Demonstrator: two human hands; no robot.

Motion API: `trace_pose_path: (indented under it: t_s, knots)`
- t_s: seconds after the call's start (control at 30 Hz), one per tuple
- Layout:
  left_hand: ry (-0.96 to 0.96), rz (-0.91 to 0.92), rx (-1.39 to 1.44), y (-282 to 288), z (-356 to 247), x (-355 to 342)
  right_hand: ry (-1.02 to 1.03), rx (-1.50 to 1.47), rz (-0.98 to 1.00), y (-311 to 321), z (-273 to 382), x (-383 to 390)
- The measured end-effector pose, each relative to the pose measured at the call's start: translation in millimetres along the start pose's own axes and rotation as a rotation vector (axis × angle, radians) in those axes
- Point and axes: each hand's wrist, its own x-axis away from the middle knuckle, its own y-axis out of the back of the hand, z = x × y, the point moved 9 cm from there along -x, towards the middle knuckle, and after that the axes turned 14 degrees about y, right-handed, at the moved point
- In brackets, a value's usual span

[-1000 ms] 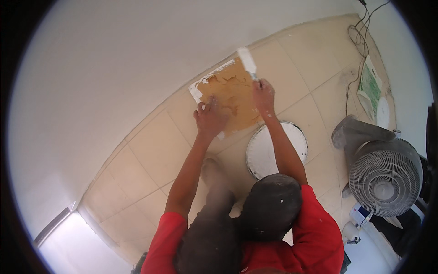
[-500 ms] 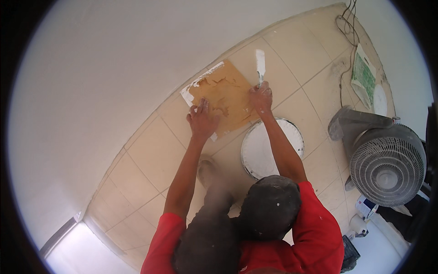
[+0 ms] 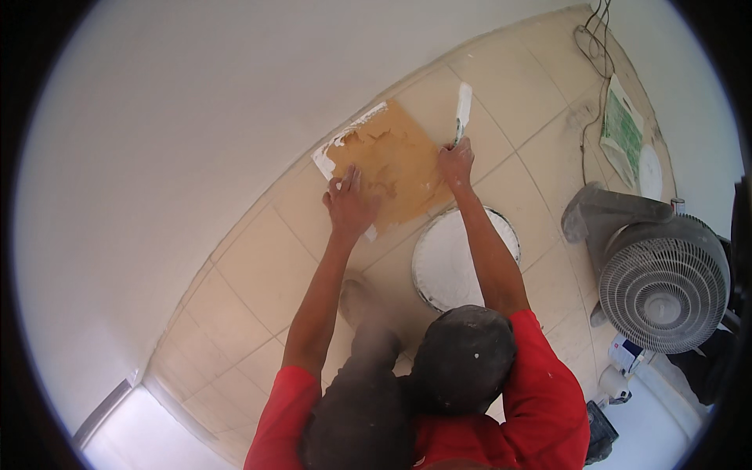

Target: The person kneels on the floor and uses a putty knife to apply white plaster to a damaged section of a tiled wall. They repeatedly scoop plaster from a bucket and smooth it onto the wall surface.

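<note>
A tan square sheet [image 3: 399, 160] with smeared, torn-looking patches lies on the floor by the wall, with white paste along its far left edge. My left hand [image 3: 350, 205] rests on its near left part, fingers spread out and holding nothing. By the sheet's right edge, my right hand [image 3: 456, 161] is closed round the handle of a putty knife [image 3: 463, 110]. The white-coated blade points away from me; most of the handle is hidden. Below my right forearm stands a round tub [image 3: 444, 262] with white paste in it and a dark, smeared rim.
A grey floor fan [image 3: 664, 290] stands at the right. Behind it lie a green and white bag [image 3: 623, 133], a white disc [image 3: 650, 171] and a loose cable [image 3: 593, 47]. The white wall [image 3: 196, 125] borders the tiled floor [image 3: 258, 290] at the left.
My right hand has shifted slightly right with the putty knife, whose blade has turned more edge-on and leans right. My left hand stays on the sheet, almost unmoved.
</note>
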Motion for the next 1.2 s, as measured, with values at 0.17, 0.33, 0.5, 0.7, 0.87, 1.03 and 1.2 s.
trace_pose_path:
  t_s: [0.17, 0.33, 0.5, 0.7, 0.87, 1.03, 1.2]
  knots:
    - [-0.038, -0.003, 0.012, -4.8, -23.8, -22.4, 0.052, 0.096, -0.039, 10.2, 1.6, -27.3]
    - [-0.066, 0.093, 0.040, -7.3, -60.1, -36.2, 0.033, 0.113, -0.083, 26.0, -21.3, -59.8]
    - [-0.112, 0.052, 0.029, -11.2, -73.7, -46.4, 0.016, 0.149, -0.137, 31.1, -28.3, -77.3]
    - [-0.110, 0.074, -0.004, -11.1, -79.8, -56.9, -0.075, 0.148, -0.125, 28.3, -26.2, -85.9]
    - [-0.117, 0.056, -0.044, -11.9, -83.0, -58.0, 0.002, 0.186, -0.243, 43.8, -13.8, -86.1]
    - [-0.081, 0.087, -0.062, -15.3, -73.7, -54.6, 0.164, 0.127, -0.353, 101.2, -10.6, -53.2]
    - [-0.224, -0.097, 0.061, 19.2, -90.9, -30.6, 0.112, 0.221, -0.317, 208.0, -30.7, -11.8]
